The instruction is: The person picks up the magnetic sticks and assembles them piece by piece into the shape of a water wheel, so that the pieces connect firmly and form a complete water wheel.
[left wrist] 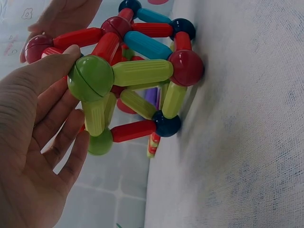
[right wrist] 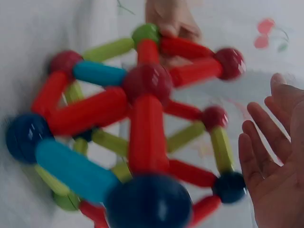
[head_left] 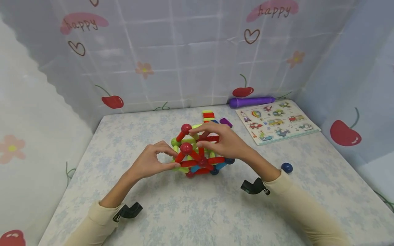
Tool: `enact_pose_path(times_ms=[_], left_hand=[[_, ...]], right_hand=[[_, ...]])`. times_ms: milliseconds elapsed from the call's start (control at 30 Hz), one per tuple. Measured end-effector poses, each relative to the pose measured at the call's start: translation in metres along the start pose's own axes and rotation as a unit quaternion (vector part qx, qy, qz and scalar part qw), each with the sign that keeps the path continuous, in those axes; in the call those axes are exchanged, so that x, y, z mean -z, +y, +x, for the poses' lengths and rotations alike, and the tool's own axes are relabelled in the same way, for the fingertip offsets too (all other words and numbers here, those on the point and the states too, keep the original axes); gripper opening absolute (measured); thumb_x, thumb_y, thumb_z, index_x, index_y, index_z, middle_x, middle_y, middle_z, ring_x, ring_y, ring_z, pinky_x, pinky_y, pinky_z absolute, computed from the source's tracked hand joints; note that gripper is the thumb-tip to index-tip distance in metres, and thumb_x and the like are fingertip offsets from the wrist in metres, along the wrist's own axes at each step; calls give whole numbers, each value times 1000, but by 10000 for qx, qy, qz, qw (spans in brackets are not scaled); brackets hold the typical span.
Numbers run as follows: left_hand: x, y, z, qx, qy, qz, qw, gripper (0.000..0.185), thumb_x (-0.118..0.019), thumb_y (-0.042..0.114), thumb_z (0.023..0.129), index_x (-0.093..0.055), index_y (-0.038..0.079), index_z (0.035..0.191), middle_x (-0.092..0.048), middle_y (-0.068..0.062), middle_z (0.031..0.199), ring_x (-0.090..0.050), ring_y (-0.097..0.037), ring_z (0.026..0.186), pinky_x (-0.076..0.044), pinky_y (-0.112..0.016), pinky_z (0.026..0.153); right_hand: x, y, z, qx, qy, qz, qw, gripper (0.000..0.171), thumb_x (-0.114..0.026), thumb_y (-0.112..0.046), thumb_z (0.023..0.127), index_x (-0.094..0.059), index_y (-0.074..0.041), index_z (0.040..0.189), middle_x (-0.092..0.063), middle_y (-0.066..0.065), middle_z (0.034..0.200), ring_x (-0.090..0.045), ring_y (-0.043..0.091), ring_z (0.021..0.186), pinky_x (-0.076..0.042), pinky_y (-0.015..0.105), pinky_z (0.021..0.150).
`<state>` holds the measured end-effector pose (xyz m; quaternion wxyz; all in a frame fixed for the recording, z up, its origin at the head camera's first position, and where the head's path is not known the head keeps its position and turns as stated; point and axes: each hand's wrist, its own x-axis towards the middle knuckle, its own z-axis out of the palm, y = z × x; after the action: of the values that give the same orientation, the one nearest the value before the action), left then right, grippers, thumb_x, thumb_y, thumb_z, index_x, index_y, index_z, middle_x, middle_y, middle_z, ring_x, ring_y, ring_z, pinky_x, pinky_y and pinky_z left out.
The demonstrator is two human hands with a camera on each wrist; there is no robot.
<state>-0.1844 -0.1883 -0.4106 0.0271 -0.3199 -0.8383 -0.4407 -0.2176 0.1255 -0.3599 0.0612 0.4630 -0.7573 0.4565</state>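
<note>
A framework of magnetic rods and balls [head_left: 201, 161] stands on the table, built of red, lime and blue rods joined by red, green and blue balls. My left hand [head_left: 154, 159] grips its left side. In the left wrist view, the thumb lies against a green ball [left wrist: 90, 78] with the other fingers behind. Over the framework's upper right reaches my right hand [head_left: 223, 138], thumb and forefinger spread, near a raised red ball [head_left: 186, 128]. The right wrist view shows those fingers [right wrist: 254, 154] loosely spread beside a lime rod [right wrist: 222, 148], nothing between them.
Behind the framework lie a few red and lime rods [head_left: 208, 115] and a purple piece [head_left: 226, 122]. A picture puzzle board [head_left: 278, 121] rests at the back right, a purple stick-shaped object [head_left: 252, 101] along its far edge. One loose blue ball [head_left: 287, 167] sits by the right forearm.
</note>
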Motion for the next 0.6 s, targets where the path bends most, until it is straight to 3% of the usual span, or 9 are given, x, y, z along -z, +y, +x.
enact_pose_path(times_ms=[167, 267, 333, 433, 600], left_hand=[[-1, 0, 2, 87, 1, -9, 10000, 24, -96, 22, 83, -85, 22, 104, -76, 13, 97, -66, -18, 98, -57, -48, 84], [0, 0, 3, 78, -19, -13, 10000, 24, -96, 22, 83, -85, 22, 104, -76, 14, 97, -67, -24, 98, -57, -46, 84], [0, -1, 3, 71, -10, -31, 10000, 24, -96, 21, 83, -85, 22, 104, -76, 13, 97, -66, -28, 97, -57, -46, 82], [0, -1, 3, 78, -4, -31, 10000, 25, -96, 21, 83, -84, 22, 105, -77, 11, 96, -65, -31, 95, -56, -47, 80], [9, -3, 0, 57, -55, -26, 10000, 24, -94, 20, 86, -85, 24, 108, -77, 7, 98, -63, -19, 92, -53, -38, 78]], right_hand=[[34, 14, -14, -222, 1006, -104, 9946, 32, -74, 3, 99, -74, -6, 130, -75, 10, 124, -70, 21, 106, -57, 26, 94], [52, 31, -25, -691, 1265, -227, 9893, 29, -72, 0, 102, -73, -4, 130, -74, 12, 127, -68, 25, 114, -54, 22, 97], [60, 45, -32, -1137, 1082, -358, 9870, 29, -72, -5, 103, -73, -7, 132, -74, 10, 131, -67, 27, 120, -54, 22, 99], [67, 65, -41, -1701, 468, -475, 9832, 30, -73, -13, 104, -74, -11, 134, -73, 7, 134, -65, 28, 124, -54, 31, 102], [66, 85, -51, -1900, -432, -405, 9800, 32, -79, -17, 100, -76, -12, 131, -74, 5, 132, -64, 31, 125, -52, 58, 108]])
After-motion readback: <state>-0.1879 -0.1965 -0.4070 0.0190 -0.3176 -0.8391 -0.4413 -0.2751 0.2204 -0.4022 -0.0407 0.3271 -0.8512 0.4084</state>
